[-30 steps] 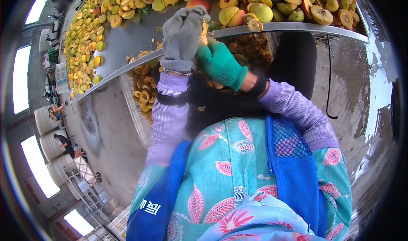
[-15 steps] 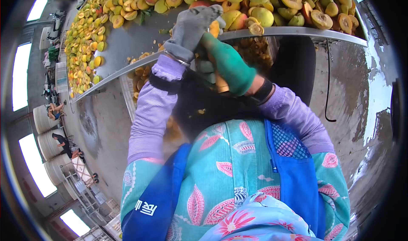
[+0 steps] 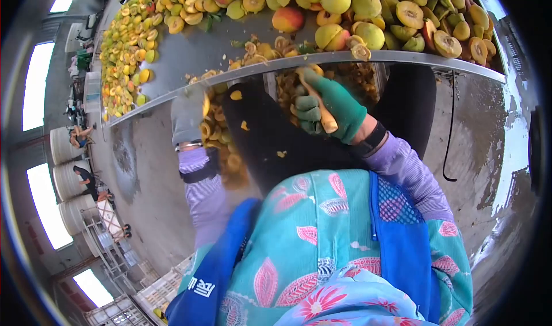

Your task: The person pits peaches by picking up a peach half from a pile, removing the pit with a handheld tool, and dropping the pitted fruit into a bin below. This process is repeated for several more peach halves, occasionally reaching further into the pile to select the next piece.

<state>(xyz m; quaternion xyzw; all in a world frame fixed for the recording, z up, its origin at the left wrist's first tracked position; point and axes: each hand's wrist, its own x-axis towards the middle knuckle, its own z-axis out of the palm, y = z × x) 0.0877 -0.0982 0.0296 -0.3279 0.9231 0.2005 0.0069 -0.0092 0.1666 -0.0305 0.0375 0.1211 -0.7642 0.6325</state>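
My right hand (image 3: 330,104), in a green glove, is closed round a tool with a light wooden handle (image 3: 328,120). The handle's butt points toward me, and the working end is blurred near the table edge. Off to the left, my left hand (image 3: 187,116) in a grey glove is smeared by motion beside a container of cut fruit (image 3: 221,133). An orange slice of fruit (image 3: 206,104) shows at its edge; whether the fingers hold it I cannot tell. A red-yellow peach (image 3: 288,19) lies on the metal table (image 3: 190,52) ahead.
Peach halves (image 3: 409,15) heap along the table's far side and right end. Pits and scraps (image 3: 267,51) lie by its raised front rim. Below, between my knees, is another container of scraps (image 3: 290,90). White crates (image 3: 144,297) stand at lower left; people sit farther off.
My hands have parted: the left swung left and down from the table rim to the fruit container, while the right stays near the rim with the tool. The red-yellow peach is now uncovered.
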